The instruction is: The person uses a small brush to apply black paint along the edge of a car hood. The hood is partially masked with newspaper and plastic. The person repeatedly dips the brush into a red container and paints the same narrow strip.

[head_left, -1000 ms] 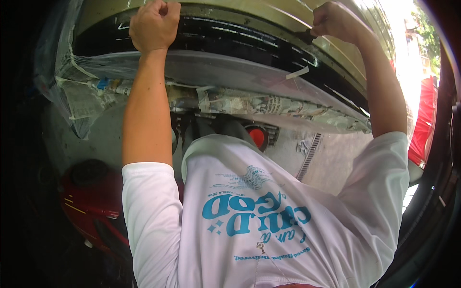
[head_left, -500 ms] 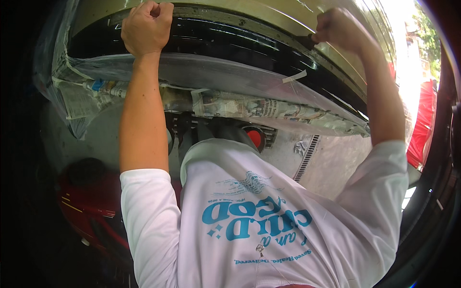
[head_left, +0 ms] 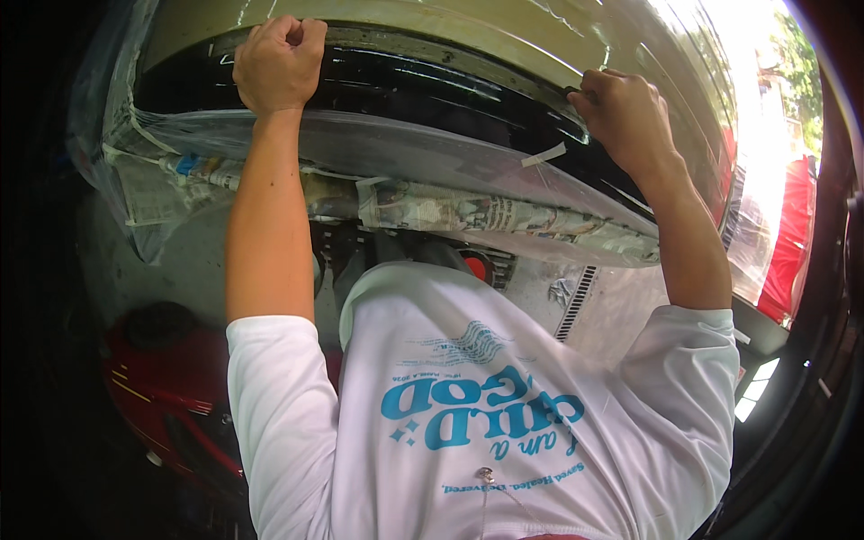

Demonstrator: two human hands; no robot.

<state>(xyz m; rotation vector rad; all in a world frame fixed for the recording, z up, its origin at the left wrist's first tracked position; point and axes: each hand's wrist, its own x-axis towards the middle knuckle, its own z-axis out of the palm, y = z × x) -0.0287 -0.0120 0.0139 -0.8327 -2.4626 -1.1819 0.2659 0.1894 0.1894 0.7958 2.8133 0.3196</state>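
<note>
Pinching, right hand [head_left: 621, 117]: fingers bent and closed on a small dark piece [head_left: 571, 92]; most of it is hidden, so its kind cannot be told.
Left hand [head_left: 279, 65]: curled into a fist at the far end of the black panel; whether anything is held inside cannot be told.
Dark piece position: at the right hand's fingertips, by the dull strip [head_left: 450, 58] between the gold panel [head_left: 432, 18] and the glossy black panel [head_left: 414, 85].
Masking: in place; plastic sheeting [head_left: 387, 135] borders the black panel, newspaper wrapping [head_left: 504, 211] lies below, and a pale tape strip [head_left: 544, 155] sits on the sheeting.
Black panel: shiny; judged largely complete.
Dull strip: exposed between the hands, spotted and uneven; judged the portion outstanding.
Gold panel: pale streaks noted; residue or reflection, undetermined.
</note>
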